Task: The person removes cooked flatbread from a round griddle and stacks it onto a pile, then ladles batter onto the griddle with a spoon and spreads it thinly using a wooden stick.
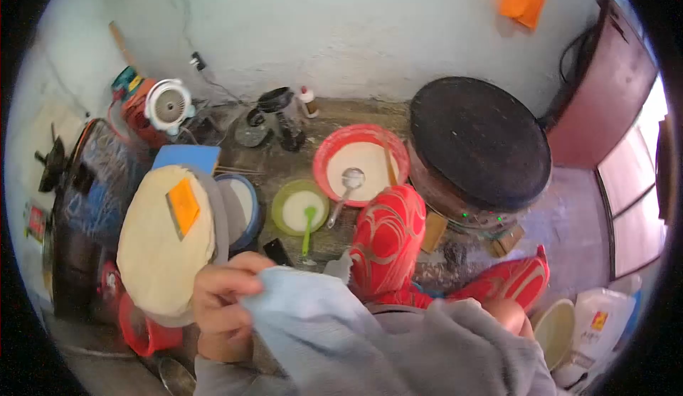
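Observation:
My left hand (224, 303) is closed on a pale blue cloth (306, 303), its thumb and fingers pinching one corner. The cloth hangs in front of my grey sleeve. At the right, a bit of skin that seems to be my right hand (509, 315) shows past the sleeve; its fingers are hidden. Left of the cloth lies a thick round stack of pale flatbread (156, 254) with an orange scraper (183, 207) on top. Ahead are a green bowl (279, 211) of white liquid with a green spoon (307, 232), and a red basin (324, 155) of white batter holding a ladle (352, 177).
A large round black griddle (480, 143) stands at the back right. Behind the flatbread are a blue-rimmed bowl (250, 189) and a blue board (186, 158). A red bucket (160, 335) sits at lower left, a pale tub (555, 332) at lower right. My red-trousered knee (390, 232) is in front.

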A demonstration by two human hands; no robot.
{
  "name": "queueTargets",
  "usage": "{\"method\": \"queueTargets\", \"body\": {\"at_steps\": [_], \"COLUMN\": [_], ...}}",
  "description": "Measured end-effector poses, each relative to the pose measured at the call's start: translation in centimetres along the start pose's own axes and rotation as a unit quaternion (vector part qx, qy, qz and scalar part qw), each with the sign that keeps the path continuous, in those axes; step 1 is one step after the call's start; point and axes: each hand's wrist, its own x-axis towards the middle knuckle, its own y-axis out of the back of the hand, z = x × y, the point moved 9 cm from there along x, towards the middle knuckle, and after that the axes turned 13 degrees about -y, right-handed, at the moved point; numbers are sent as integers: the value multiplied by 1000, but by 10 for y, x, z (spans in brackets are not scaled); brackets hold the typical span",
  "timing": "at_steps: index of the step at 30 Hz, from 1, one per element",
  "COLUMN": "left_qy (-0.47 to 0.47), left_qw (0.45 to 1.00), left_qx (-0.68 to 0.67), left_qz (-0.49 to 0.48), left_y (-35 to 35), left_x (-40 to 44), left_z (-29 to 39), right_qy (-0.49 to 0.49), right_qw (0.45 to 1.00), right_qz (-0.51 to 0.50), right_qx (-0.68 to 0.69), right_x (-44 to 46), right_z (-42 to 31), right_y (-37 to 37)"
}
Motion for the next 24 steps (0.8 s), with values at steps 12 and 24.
{"method": "queueTargets", "body": {"at_steps": [12, 24], "left_qy": [237, 219], "left_qw": [971, 973], "left_qx": [-36, -53], "left_qz": [1, 50], "left_y": [-43, -40], "left_x": [6, 3], "left_z": [-29, -33], "right_qy": [-33, -27], "right_qw": [998, 999], "right_qz": [-37, -4], "right_qx": [27, 33], "right_x": [-4, -10], "right_z": [7, 0], "right_y": [-17, -7]}}
